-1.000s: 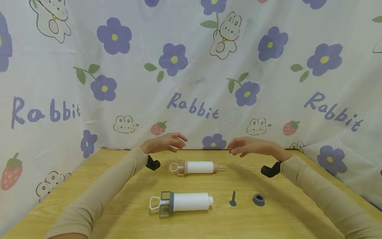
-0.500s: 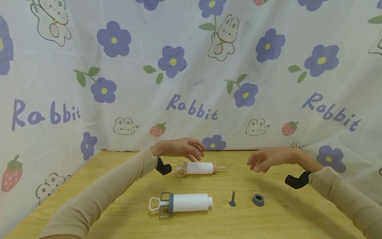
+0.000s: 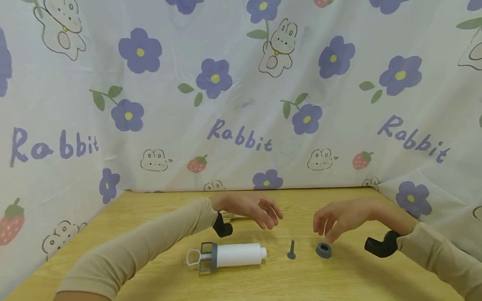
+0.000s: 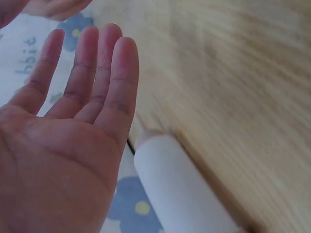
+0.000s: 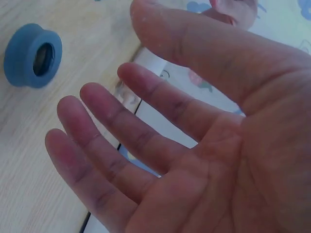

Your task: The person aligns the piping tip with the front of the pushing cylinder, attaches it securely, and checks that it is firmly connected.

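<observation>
My left hand (image 3: pixel 246 207) hovers above the table, fingers relaxed and holding nothing. Below and behind it lies a white syringe with a beige collar (image 3: pixel 227 216), mostly hidden in the head view; its white barrel (image 4: pixel 180 189) shows in the left wrist view. My right hand (image 3: pixel 350 215) hangs over a grey ring-shaped cap (image 3: pixel 323 250), thumb close above it; contact cannot be told in the head view, but the right wrist view shows a gap. Left of the cap, a thin grey nozzle (image 3: pixel 291 251) stands on its flared base. A larger white syringe (image 3: pixel 241 255) with a grey collar lies nearer.
The pieces rest on a yellow wood-grain table (image 3: pixel 308 280). A white curtain (image 3: pixel 241 104) with flowers and rabbits hangs behind it and along both sides. Black mounts (image 3: pixel 382 244) are worn on both wrists.
Both hands have come lower and nearer. The left moved rightward over the rear syringe, covering most of it; the right shifted right, then down to the grey cap. The objects stay put.
</observation>
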Motion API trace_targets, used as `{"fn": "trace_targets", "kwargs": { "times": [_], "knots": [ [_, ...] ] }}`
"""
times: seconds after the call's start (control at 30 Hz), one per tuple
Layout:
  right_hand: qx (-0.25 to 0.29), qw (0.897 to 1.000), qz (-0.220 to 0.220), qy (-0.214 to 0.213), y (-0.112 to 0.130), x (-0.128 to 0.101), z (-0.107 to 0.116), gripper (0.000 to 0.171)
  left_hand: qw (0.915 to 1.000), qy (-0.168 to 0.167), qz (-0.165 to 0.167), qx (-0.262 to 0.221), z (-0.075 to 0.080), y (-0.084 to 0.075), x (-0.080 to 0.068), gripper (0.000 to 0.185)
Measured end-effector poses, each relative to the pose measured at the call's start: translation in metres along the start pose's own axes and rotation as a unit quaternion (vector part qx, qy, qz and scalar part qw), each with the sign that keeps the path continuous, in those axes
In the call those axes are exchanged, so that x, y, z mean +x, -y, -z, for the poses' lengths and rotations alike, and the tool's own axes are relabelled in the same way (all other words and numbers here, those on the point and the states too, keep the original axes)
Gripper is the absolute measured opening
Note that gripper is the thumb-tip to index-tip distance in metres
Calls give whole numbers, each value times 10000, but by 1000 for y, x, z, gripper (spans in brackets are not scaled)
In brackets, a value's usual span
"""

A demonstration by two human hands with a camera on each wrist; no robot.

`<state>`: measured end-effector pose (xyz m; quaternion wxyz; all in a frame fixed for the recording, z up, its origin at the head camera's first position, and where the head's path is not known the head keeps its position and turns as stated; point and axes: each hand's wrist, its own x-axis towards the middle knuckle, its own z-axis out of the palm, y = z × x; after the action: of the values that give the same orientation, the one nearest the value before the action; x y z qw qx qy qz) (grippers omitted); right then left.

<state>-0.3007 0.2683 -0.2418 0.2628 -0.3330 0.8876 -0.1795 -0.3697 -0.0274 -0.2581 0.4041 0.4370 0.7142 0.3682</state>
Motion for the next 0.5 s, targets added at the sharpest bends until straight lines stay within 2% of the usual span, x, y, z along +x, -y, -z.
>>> {"fn": "trace_targets", "kwargs": {
  "times": [0.17, 0.33, 0.5],
  "knots": [
    [59, 9998, 111, 120, 8, 8, -17, 30, 9991, 317, 261, 71, -20, -1, 18, 38],
    [-184, 9992, 357, 55, 11, 12, -21, 32, 9987, 419, 231, 163, -34, -13, 35, 38],
    [-473, 9988, 65, -107, 12, 12, -17, 31, 9980, 477, 155, 375, -40, -19, 49, 37]
  ]
}}
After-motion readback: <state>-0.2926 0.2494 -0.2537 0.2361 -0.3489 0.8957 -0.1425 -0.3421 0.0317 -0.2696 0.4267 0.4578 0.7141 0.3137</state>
